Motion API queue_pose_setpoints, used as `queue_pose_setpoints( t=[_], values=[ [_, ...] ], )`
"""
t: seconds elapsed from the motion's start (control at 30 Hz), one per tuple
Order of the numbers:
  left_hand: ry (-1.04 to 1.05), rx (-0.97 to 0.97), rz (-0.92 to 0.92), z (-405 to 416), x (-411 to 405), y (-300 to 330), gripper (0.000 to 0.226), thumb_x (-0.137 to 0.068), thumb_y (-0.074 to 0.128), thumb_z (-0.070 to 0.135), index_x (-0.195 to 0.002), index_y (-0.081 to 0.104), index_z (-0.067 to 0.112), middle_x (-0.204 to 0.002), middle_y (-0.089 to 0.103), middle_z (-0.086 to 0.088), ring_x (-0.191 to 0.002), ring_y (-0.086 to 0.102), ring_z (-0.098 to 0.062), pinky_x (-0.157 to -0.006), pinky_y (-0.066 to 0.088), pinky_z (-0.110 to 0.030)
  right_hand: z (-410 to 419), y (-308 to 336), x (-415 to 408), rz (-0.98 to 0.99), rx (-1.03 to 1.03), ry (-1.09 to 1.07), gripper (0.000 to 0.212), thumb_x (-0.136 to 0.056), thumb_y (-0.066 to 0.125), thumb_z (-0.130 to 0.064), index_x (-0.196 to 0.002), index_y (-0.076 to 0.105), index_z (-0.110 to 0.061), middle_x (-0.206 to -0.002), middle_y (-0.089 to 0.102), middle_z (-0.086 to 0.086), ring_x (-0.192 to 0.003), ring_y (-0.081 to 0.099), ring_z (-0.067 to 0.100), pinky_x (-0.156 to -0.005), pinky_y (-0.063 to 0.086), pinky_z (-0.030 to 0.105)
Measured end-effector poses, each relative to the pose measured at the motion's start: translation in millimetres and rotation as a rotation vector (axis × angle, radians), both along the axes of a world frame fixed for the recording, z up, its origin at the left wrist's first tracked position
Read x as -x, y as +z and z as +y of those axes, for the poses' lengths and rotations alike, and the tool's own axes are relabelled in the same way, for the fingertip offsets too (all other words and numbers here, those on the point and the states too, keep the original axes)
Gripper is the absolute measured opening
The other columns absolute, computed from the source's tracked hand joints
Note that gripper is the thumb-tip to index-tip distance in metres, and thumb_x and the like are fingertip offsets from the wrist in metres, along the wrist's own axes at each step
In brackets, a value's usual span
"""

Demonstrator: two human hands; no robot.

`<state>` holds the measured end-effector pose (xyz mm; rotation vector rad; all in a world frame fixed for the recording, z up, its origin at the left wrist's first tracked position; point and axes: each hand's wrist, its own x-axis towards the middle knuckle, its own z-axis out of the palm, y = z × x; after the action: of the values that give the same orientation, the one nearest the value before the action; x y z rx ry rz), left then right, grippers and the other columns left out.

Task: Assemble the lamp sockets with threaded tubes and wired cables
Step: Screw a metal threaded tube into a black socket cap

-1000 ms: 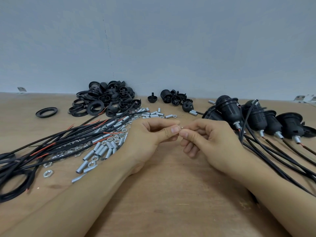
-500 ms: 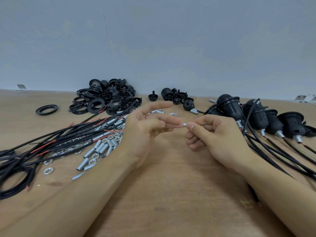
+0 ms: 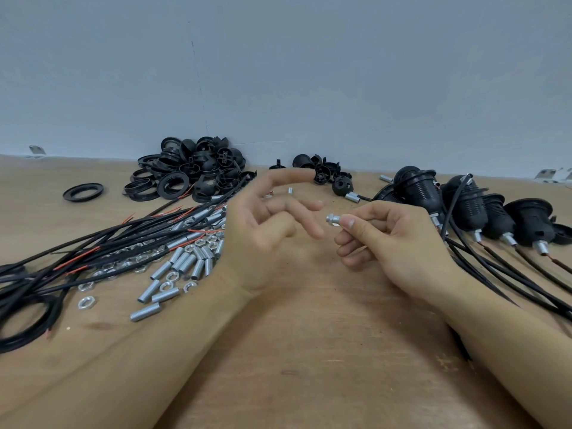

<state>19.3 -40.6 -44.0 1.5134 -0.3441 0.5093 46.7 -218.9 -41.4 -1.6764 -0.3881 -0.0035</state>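
Threaded silver metal tube (image 3: 335, 218), a hex nut on its tip, is pinched in the right hand (image 3: 399, 239) above a bare wooden surface (image 3: 309, 351). The left hand (image 3: 266, 230) is spread, touching nothing. Judged step: nut fitted; next, the tube likely needs a black plastic socket cap (image 3: 342, 186) from beside the wall. Loose tubes and nuts (image 3: 176, 274) and black cables (image 3: 93, 252) lie left; wired black sockets (image 3: 464, 205) right. A plain grey wall (image 3: 278, 72) stands behind.

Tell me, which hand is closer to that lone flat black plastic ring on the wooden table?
Left. The left hand is nearer the ring, which lies far to its left; the right hand is farther right.
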Motion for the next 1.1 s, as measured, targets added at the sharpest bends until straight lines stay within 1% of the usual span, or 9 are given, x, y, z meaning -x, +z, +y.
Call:
queue_pose_setpoints(
  t=[0.17, 0.3, 0.47, 0.5, 0.6, 0.7, 0.83, 0.9, 1.1],
  values=[
    [-0.006, -0.214, 0.009, -4.9, 5.4, 1.9, 0.064, -0.063, 0.044, -0.002, -0.125, 0.054, 0.008, -0.106, 0.074, -0.003, -0.111, 0.065, -0.015, -0.094, 0.046, -0.032, 0.5, -0.7, -0.3, -0.012, 0.011, 0.008, 0.010, -0.093, 0.064, -0.012, -0.087, 0.070, -0.006, -0.072, 0.072, 0.013, -0.065, 0.071, 0.026, -0.054, 0.056, 0.026],
    [0.095, -0.210, -0.173, -1.6, 6.8, -0.1, 0.051, -0.066, 0.043, -0.009, -0.113, 0.059, 0.004, -0.072, 0.072, -0.005, -0.084, 0.066, -0.023, -0.085, 0.049, -0.040, -1.5, 0.3, -0.5, -0.027, 0.004, -0.004, 0.010, -0.093, 0.064, -0.011, -0.086, 0.070, -0.006, -0.072, 0.071, 0.012, -0.063, 0.071, 0.024, -0.053, 0.056, 0.025],
    [0.066, -0.454, -0.093, -3.1, 10.1, -1.3, 0.073, -0.064, 0.045, 0.001, -0.136, 0.047, 0.013, -0.116, 0.069, 0.004, -0.110, 0.064, -0.023, -0.099, 0.046, -0.045, 0.5, -1.0, -0.1, -0.015, 0.007, -0.004, 0.009, -0.093, 0.064, -0.012, -0.087, 0.070, -0.007, -0.071, 0.072, 0.011, -0.062, 0.071, 0.024, -0.053, 0.055, 0.025],
    [0.049, -0.449, -0.151, -4.7, 11.3, -0.3, 0.072, -0.064, 0.045, -0.003, -0.135, 0.048, 0.011, -0.108, 0.072, 0.003, -0.102, 0.067, -0.029, -0.092, 0.044, -0.050, 0.6, -0.9, -0.5, -0.016, 0.004, -0.010, 0.009, -0.093, 0.064, -0.012, -0.087, 0.070, -0.007, -0.071, 0.072, 0.011, -0.062, 0.071, 0.023, -0.053, 0.055, 0.025],
    [0.199, -0.358, -0.355, 0.3, 7.9, 0.0, 0.056, -0.068, 0.046, -0.012, -0.120, 0.055, 0.005, -0.071, 0.069, 0.000, -0.081, 0.065, -0.019, -0.084, 0.047, -0.031, -0.9, -0.1, -1.8, -0.025, -0.012, -0.037, 0.010, -0.093, 0.065, -0.012, -0.087, 0.071, -0.007, -0.072, 0.071, 0.013, -0.062, 0.070, 0.022, -0.053, 0.056, 0.026],
    [0.349, -0.381, -0.248, 8.3, 3.3, -1.7, 0.049, -0.073, 0.050, -0.011, -0.115, 0.059, 0.012, -0.074, 0.067, 0.005, -0.082, 0.062, -0.017, -0.082, 0.046, -0.026, -0.7, -1.0, -2.6, -0.020, -0.008, -0.048, 0.009, -0.093, 0.065, -0.013, -0.086, 0.070, -0.008, -0.072, 0.072, 0.012, -0.062, 0.070, 0.022, -0.053, 0.056, 0.027],
    [0.640, -0.636, -0.101, 26.8, -7.1, -1.9, 0.037, -0.079, 0.052, 0.006, -0.112, 0.064, 0.017, -0.090, 0.067, 0.008, -0.099, 0.054, -0.023, -0.089, 0.045, -0.044, 0.3, -3.3, -3.4, 0.002, -0.018, -0.082, 0.008, -0.093, 0.065, -0.012, -0.088, 0.071, -0.009, -0.071, 0.071, 0.009, -0.060, 0.068, 0.018, -0.051, 0.055, 0.026],
    [0.730, -0.798, 0.049, 39.5, -12.9, -2.2, 0.030, -0.084, 0.053, 0.015, -0.112, 0.065, 0.020, -0.105, 0.067, 0.004, -0.109, 0.049, -0.025, -0.096, 0.038, -0.041, -1.0, -3.5, -4.0, 0.006, -0.022, -0.101, 0.008, -0.092, 0.066, -0.012, -0.088, 0.071, -0.008, -0.070, 0.071, 0.009, -0.059, 0.067, 0.017, -0.050, 0.054, 0.024],
    [0.777, -0.973, 0.174, 51.7, -19.9, -3.9, 0.029, -0.090, 0.054, 0.023, -0.116, 0.065, 0.022, -0.117, 0.065, 0.003, -0.119, 0.044, -0.026, -0.097, 0.031, -0.038, 0.2, -4.9, -3.3, 0.051, 0.007, -0.087, 0.008, -0.091, 0.067, -0.014, -0.086, 0.072, -0.010, -0.072, 0.072, 0.010, -0.060, 0.068, 0.021, -0.052, 0.055, 0.028]
  ],
)
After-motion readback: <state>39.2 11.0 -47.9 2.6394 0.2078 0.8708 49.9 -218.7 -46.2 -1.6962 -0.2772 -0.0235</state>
